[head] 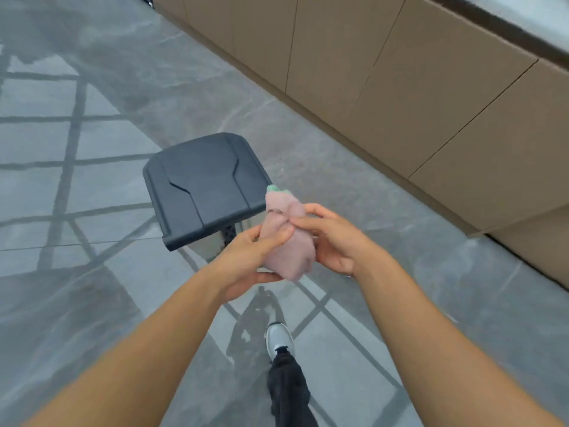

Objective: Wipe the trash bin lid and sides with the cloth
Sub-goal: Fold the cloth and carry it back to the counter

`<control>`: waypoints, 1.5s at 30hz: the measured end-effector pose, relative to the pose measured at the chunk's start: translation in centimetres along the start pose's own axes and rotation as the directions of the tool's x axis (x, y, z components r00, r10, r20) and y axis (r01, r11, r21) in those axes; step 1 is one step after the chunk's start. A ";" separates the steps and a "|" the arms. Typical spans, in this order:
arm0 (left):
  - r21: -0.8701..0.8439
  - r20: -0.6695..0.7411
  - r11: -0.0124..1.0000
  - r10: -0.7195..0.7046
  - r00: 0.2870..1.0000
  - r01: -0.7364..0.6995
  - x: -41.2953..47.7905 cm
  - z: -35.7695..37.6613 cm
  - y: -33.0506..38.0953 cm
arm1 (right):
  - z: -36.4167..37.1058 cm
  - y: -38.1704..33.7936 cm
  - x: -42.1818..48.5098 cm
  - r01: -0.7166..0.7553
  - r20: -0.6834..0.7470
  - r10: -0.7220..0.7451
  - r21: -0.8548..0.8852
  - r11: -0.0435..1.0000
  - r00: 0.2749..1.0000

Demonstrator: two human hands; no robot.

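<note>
A trash bin stands on the floor at the centre, with a closed dark grey lid (203, 183) and a lighter side wall (209, 246) showing below the lid's near edge. A bunched pink cloth (288, 238) with a green corner is held in front of the bin's near right corner, above the floor. My left hand (246, 263) grips the cloth from the left and below. My right hand (332, 238) holds it from the right, thumb pressed on top. The cloth is not touching the lid.
Tan cabinet fronts (400, 87) run diagonally along the right, under a countertop edge (523, 32). The glossy grey tiled floor (92, 180) spreads to the left and front. My foot in a white shoe (278, 337) and a dark trouser leg are below the hands.
</note>
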State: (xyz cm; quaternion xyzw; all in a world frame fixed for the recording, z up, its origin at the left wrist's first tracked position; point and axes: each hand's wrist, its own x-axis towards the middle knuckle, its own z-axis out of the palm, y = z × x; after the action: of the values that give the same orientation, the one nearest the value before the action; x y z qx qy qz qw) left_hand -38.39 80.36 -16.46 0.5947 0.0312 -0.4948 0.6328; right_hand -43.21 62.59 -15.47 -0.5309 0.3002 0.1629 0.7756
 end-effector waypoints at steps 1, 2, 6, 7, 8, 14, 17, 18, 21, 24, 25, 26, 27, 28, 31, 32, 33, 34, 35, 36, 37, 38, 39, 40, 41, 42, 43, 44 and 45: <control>-0.025 -0.026 1.000 -0.002 1.000 0.001 -1.3 0.8 0.4 | -0.3 -0.4 -2.0 0.017 -0.027 -0.015 0.089 0.996 1.000; -0.039 -0.063 0.999 -0.004 0.998 0.001 -2.4 1.5 0.9 | -0.9 -1.0 -3.8 0.054 -0.064 -0.042 0.210 0.976 0.997; 0.013 -0.105 1.000 0.002 0.994 0.000 -4.7 4.5 3.9 | -4.4 -3.0 -9.8 0.249 -0.285 -0.090 0.593 0.766 0.954; -0.024 -0.074 0.999 -0.030 0.997 0.028 -4.8 5.7 4.7 | -4.9 -3.1 -10.6 0.227 -0.318 -0.023 0.622 0.749 0.948; -0.088 -0.040 0.994 -0.069 0.997 0.066 -4.6 6.9 5.6 | -5.1 -2.9 -11.1 0.147 -0.318 0.086 0.639 0.755 0.944; -0.053 -0.042 0.989 -0.139 0.989 0.137 -1.3 14.3 11.6 | -5.9 -4.8 -12.7 -0.070 -0.110 0.201 0.693 0.718 0.974; -0.122 0.033 0.990 -0.072 0.997 0.076 1.7 16.0 15.5 | -9.2 -8.8 -11.9 0.093 -0.231 0.146 0.779 0.620 0.962; -0.147 0.062 0.987 -0.056 0.996 0.065 2.6 16.5 16.8 | -10.4 -10.4 -11.5 0.124 -0.243 0.123 0.793 0.596 0.962; -0.181 0.155 0.982 -0.026 0.988 0.054 5.4 18.6 20.8 | -13.2 -15.4 -10.3 0.129 -0.240 0.087 0.752 0.646 0.967; -0.298 0.206 0.950 -0.037 0.978 0.098 9.2 20.5 24.4 | -15.3 -20.4 -8.7 0.057 -0.229 0.127 0.658 0.751 0.965; -0.334 0.231 0.936 -0.031 0.973 0.109 10.7 21.1 25.5 | -16.0 -22.0 -7.9 0.048 -0.235 0.132 0.633 0.773 0.963; -0.360 0.258 0.926 -0.021 0.966 0.116 12.3 21.8 26.8 | -16.8 -23.5 -7.0 0.051 -0.238 0.129 0.628 0.776 0.963; -0.367 0.282 0.923 -0.011 0.959 0.118 14.0 22.5 28.1 | -17.8 -24.9 -6.0 0.062 -0.235 0.119 0.641 0.765 0.965; -0.355 0.304 0.928 -0.001 0.953 0.114 15.7 23.3 29.4 | -18.8 -26.5 -5.0 0.081 -0.230 0.100 0.664 0.743 0.968; -0.281 0.378 0.952 -0.007 0.926 0.122 21.5 25.7 33.8 | -22.3 -31.9 -1.4 0.193 -0.294 0.036 0.710 0.677 0.955; -0.266 0.395 0.955 -0.015 0.919 0.130 23.8 26.4 35.3 | -23.8 -33.6 0.2 0.240 -0.336 0.009 0.692 0.681 0.942; -0.256 0.404 0.958 -0.019 0.915 0.133 26.1 27.0 36.7 | -25.4 -35.2 1.7 0.276 -0.376 -0.010 0.664 0.695 0.927; -0.243 0.412 0.961 -0.024 0.911 0.135 28.7 27.6 38.2 | -27.1 -37.0 3.4 0.305 -0.408 -0.023 0.643 0.703 0.913; -0.215 0.416 0.968 -0.028 0.909 0.129 31.2 28.3 40.0 | -28.8 -39.0 5.1 0.321 -0.430 -0.030 0.625 0.711 0.902; -0.179 0.402 0.976 -0.041 0.915 0.122 33.5 29.1 41.8 | -30.5 -41.0 6.8 0.320 -0.450 -0.016 0.608 0.726 0.893; -0.134 0.382 0.985 -0.051 0.923 0.110 35.7 29.9 43.5 | -32.1 -43.1 8.3 0.311 -0.478 0.008 0.584 0.750 0.878; -0.099 0.373 0.991 -0.048 0.926 0.091 38.0 30.8 45.2 | -33.7 -45.4 9.8 0.316 -0.511 0.018 0.558 0.767 0.859; -0.078 0.374 0.994 -0.040 0.927 0.075 40.3 31.7 46.9 | -35.5 -47.7 11.5 0.321 -0.546 0.028 0.532 0.783 0.837; -0.066 0.372 0.996 -0.032 0.928 0.061 42.8 32.6 48.6 | -37.4 -49.9 13.3 0.331 -0.575 0.030 0.512 0.793 0.817; -0.051 0.360 0.998 -0.024 0.933 0.045 45.2 33.5 50.3 | -39.1 -52.2 15.1 0.347 -0.607 0.027 0.490 0.800 0.794; -0.030 0.343 0.999 -0.011 0.939 0.022 47.5 34.3 51.8 | -40.8 -54.2 16.9 0.368 -0.636 0.017 0.469 0.803 0.772; -0.004 0.327 1.000 0.007 0.945 -0.006 49.7 35.1 53.3 | -42.4 -56.0 18.5 0.379 -0.662 0.012 0.444 0.812 0.749; 0.018 0.312 0.999 0.029 0.950 -0.036 51.8 35.9 54.6 | -44.0 -57.4 20.0 0.389 -0.685 0.005 0.420 0.820 0.728; 0.041 0.290 0.997 0.047 0.956 -0.061 53.8 36.7 55.8 | -45.4 -58.6 21.3 0.392 -0.707 0.003 0.396 0.830 0.708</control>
State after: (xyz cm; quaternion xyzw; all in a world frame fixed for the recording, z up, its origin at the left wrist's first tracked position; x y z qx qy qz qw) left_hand 5.82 8.91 0.71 0.5322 -0.0899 -0.5594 0.6290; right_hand -6.65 -3.15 1.81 -0.3526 0.5347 -0.2169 0.7367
